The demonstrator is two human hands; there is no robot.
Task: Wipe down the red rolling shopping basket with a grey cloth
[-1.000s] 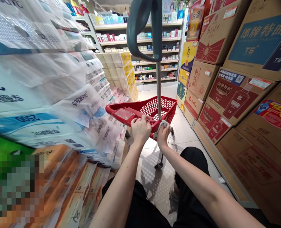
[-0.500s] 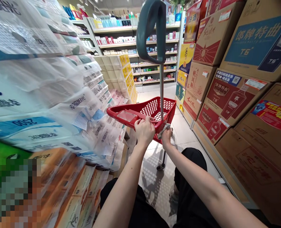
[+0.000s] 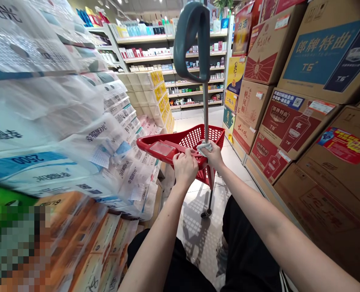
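Observation:
A red plastic shopping basket (image 3: 155, 149) on wheels stands in the aisle before me, with a metal pole (image 3: 205, 109) rising to a dark grey loop handle (image 3: 180, 52). My left hand (image 3: 186, 165) is closed over the basket's near rim. In my right hand (image 3: 215, 156) is a crumpled pale cloth (image 3: 204, 148), pressed at the foot of the pole by the rim. Through the basket's perforated wall the floor shows. One caster (image 3: 206, 213) is visible below it.
Plastic-wrapped tissue packs (image 3: 100, 138) are piled close on my left, above orange packs (image 3: 73, 235). Stacked cartons (image 3: 295, 121) line the right side on a low platform. Shelves of small goods (image 3: 173, 56) stand across the far end. Pale floor tiles (image 3: 233, 174) run between.
My right hand has moved up with the cloth, from the outer side below the rim to the foot of the pole. My left hand keeps its place on the rim.

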